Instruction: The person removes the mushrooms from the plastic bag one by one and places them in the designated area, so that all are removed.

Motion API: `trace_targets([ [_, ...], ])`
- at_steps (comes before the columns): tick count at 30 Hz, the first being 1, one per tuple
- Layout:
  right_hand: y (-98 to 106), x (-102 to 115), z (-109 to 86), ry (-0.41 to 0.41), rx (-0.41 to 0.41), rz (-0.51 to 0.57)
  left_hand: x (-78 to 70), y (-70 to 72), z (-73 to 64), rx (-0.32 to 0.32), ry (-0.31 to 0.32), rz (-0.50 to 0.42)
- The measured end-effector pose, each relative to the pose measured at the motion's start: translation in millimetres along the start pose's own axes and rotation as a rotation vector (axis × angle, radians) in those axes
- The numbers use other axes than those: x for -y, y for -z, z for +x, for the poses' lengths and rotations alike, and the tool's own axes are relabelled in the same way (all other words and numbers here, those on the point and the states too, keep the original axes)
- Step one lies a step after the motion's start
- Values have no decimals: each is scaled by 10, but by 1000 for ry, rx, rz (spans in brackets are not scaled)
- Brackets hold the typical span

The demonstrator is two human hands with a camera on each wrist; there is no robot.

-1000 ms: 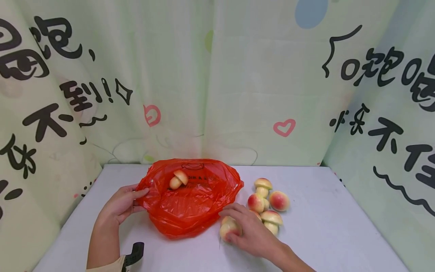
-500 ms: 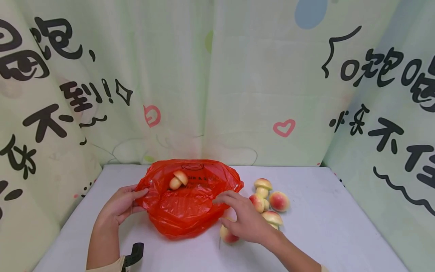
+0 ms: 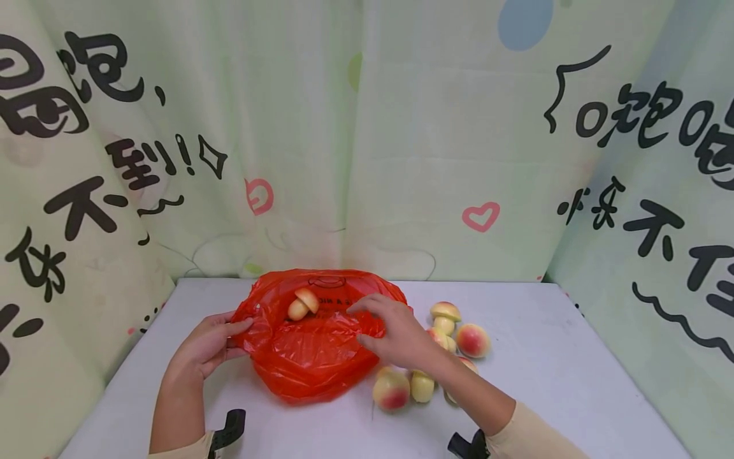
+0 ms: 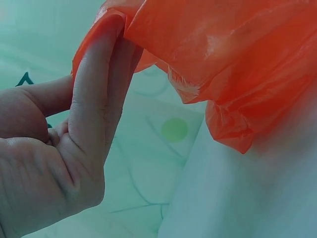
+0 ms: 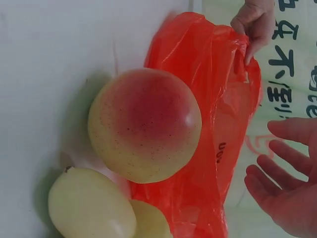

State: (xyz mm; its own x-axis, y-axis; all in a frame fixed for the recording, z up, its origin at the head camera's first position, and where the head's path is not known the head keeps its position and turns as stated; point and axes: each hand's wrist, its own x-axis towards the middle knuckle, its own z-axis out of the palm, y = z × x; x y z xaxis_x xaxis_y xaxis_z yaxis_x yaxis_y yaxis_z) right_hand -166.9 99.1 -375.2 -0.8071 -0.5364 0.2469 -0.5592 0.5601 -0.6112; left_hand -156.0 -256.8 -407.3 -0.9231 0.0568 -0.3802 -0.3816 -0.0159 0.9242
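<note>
A thin red plastic bag (image 3: 321,357) lies on its side, mouth spread wide. Inside rests one toy mushroom (image 3: 302,304) with an orange cap and pale stem. My left hand (image 3: 209,344) pinches the left edge of the bag's mouth; in the left wrist view its fingers (image 4: 91,94) reach under the red film. Over the right part of the mouth is my right hand (image 3: 395,331), fingers spread and nothing held, as the right wrist view of that hand (image 5: 287,173) confirms. Below it sits a mushroom with a red-blushed round cap (image 3: 392,390), beside a mushroom with a pale stem (image 3: 422,387).
To the bag's right, more mushrooms lie in a loose group, among them a yellow-capped one (image 3: 445,313) and a red-blushed one (image 3: 473,340). My right forearm partly covers others. A white table (image 3: 550,370) holds everything, with a printed curtain (image 3: 401,159) behind and at both sides.
My right hand has moved up and left from over the mushrooms to the bag's mouth, empty, uncovering the mushrooms nearest the bag. My left hand keeps its grip on the bag.
</note>
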Motion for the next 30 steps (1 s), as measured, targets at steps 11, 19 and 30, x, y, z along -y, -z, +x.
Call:
trace_targets([
  [11,-51,-13,208,-38,33,1,-9,-18,-3,-5,-1,7],
  [19,-96,-45,338,-23,50,-17,-3,-19,-1,-8,-3,2],
  [30,-148,-76,500,0,72,-49,3,-14,10,-8,5,-2],
])
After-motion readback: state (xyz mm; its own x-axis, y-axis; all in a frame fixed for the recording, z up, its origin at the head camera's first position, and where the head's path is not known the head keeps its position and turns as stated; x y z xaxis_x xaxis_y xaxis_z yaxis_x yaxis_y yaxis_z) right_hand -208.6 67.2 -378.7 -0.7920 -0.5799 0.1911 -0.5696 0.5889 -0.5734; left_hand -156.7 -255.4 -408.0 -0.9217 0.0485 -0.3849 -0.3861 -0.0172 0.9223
